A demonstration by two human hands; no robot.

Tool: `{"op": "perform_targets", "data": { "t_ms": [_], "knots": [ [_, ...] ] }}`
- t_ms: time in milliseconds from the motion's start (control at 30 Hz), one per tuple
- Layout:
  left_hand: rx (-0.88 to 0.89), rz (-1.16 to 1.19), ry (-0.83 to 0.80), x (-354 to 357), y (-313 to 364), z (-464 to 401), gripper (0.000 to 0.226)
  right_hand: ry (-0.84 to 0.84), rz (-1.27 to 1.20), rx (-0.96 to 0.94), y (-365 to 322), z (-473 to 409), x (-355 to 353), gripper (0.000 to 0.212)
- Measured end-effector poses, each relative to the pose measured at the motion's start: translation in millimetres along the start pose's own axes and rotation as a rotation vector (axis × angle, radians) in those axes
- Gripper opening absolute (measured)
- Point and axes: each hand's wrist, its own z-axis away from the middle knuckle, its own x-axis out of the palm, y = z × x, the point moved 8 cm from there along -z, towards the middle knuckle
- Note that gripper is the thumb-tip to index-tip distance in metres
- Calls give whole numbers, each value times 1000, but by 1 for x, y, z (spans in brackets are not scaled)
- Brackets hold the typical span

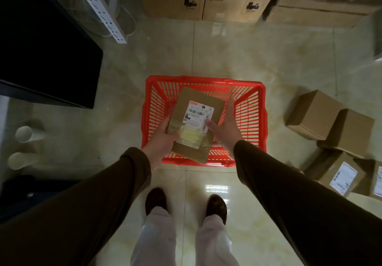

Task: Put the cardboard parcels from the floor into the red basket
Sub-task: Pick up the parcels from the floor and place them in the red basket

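A flat cardboard parcel (196, 108) with a white shipping label and clear tape is held above the red basket (251, 118), which stands on the tiled floor in front of my feet. My left hand (163, 139) grips the parcel's near left corner from below. My right hand (225, 127) holds its right edge, thumb on the label. The basket's floor is mostly hidden behind the parcel. Several more cardboard parcels (314, 113) lie on the floor to the right, two with white labels (342, 180).
Large cartons (173, 3) line the far wall under a shelf. A dark cabinet (47, 54) and a white perforated rail (103, 9) stand at the left. Two white paper cups (24, 134) lie on the floor at the left.
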Motion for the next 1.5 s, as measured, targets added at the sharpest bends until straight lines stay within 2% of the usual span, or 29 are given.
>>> {"op": "perform_targets", "data": {
  "t_ms": [100, 167, 267, 333, 533, 667, 767, 933, 1067, 1133, 1233, 1300, 1433, 1500],
  "knots": [
    [10, -56, -31, -15, 4, -16, 55, -16, 56, 22, 1, -10, 5, 113],
    [11, -120, -41, -21, 7, -28, 55, -18, 71, 44, 7, -17, 6, 99],
    [54, -234, 13, -27, 11, -45, 36, 51, 2, 66, 23, -26, 1, 77],
    [82, -227, 35, -26, 13, -57, 32, 105, -63, 93, 36, -31, -5, 66],
    [136, -231, 77, -21, 21, -90, 63, 207, -240, 160, 77, -42, -8, 54],
    [132, -269, 97, -30, 21, -113, 61, 228, -114, 195, 99, -47, 0, 48],
    [171, -319, 14, -29, 23, -130, 59, 208, -172, 214, 111, -52, 8, 56],
    [195, -465, -150, -18, 34, -152, 62, 129, -239, 172, 113, -68, 22, 91],
    [209, -616, -201, -16, 41, -166, 85, 78, -213, 161, 108, -78, 31, 108],
    [196, -646, -192, -19, 43, -173, 85, 85, -259, 170, 107, -80, 33, 97],
    [240, -790, -214, -17, 47, -180, 85, 136, -276, 225, 111, -83, 34, 53],
    [297, -909, -228, -13, 50, -184, 90, 165, -296, 275, 120, -85, 34, 39],
    [308, -1100, -285, -7, 46, -193, 94, 156, -326, 388, 136, -89, 44, 42],
    [307, -1123, -297, -5, 45, -198, 95, 141, -293, 416, 140, -92, 50, 42]
  ]
}}
